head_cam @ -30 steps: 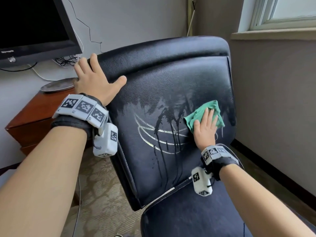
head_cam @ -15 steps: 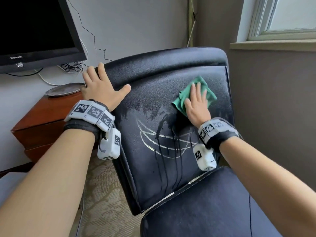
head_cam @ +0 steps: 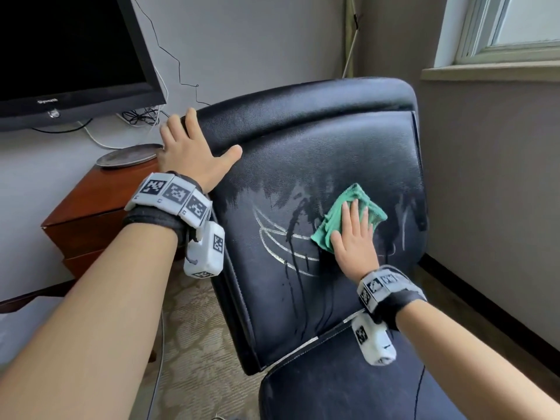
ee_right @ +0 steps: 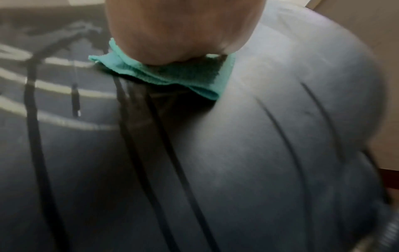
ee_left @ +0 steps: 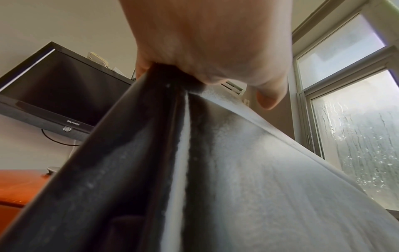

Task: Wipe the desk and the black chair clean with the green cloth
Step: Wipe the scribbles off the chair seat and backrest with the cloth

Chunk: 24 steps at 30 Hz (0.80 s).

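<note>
On the backrest of the black chair, the right hand pressed the green cloth flat with straight fingers, a released grip that pushed and did not clutch. The left hand lay over the chair's upper left corner, thumb on the front and fingers curled over the edge, steadying it.

Dark wet streaks ran down from the wiped patch toward the seat. As a judgement, the cloth looked too wet, so drips could reach the seat seam or simply smear grey dust into lines. With only flat pressure on it, the cloth might also bunch or slide out from under the palm.

The worktop showed only as a wooden corner under a television, so its state could not be judged. The right wrist view was blurred, and the chair's base was out of frame.
</note>
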Tool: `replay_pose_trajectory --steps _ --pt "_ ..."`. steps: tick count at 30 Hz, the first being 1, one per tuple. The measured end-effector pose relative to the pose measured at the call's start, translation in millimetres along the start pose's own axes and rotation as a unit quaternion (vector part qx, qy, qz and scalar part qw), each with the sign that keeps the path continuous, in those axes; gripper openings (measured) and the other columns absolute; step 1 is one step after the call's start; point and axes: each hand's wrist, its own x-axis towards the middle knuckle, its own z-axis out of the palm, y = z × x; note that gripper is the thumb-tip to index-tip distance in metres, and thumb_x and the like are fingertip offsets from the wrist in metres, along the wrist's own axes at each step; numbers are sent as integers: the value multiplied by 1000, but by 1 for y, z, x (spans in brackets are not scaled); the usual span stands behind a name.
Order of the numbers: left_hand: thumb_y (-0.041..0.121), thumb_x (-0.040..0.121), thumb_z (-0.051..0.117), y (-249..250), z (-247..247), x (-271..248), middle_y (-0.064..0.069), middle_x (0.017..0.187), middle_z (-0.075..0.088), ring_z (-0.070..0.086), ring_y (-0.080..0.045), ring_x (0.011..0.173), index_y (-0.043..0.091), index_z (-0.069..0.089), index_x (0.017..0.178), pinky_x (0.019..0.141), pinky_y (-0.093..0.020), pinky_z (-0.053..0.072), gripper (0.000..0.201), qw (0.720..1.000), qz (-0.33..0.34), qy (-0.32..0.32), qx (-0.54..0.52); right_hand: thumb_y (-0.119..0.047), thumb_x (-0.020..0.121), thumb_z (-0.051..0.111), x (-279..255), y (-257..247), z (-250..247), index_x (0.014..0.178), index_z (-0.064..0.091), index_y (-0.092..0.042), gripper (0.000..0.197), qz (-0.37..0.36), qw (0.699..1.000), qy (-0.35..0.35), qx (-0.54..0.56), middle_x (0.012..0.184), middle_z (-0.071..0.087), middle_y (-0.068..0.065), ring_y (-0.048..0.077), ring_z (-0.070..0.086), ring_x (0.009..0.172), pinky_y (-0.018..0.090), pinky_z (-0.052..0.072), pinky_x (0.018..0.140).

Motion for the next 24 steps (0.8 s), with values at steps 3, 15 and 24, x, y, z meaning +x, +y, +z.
replay_pose_trajectory --steps 3,15,24 --pt "58 81 58 1 -2 -1 -17 146 24 21 -33 135 5 16 148 102 -53 31 95 1000 1 -4 5 -41 88 16 -21 22 9 149 -7 -19 69 5 999 -40 5 146 -25 -11 14 -27 137 45 -8 117" --pt "60 80 58 4 -5 -3 -17 144 24 21 -32 134 4 14 148 99 -53 35 99 999 2 -18 39 -23 100 33 41 -88 -34 152 0 -20 61 -9 994 53 97 159 -12 4 38 -14 143 51 -3 114" --pt "60 82 56 -2 -7 -4 -17 145 22 19 -32 135 4 11 149 100 -52 34 97 999 9 -29 40 -20 95 44 23 -87 -7 150 17 -28 62 -3 968 129 217 159 2 -5 17 -8 146 40 -6 116"
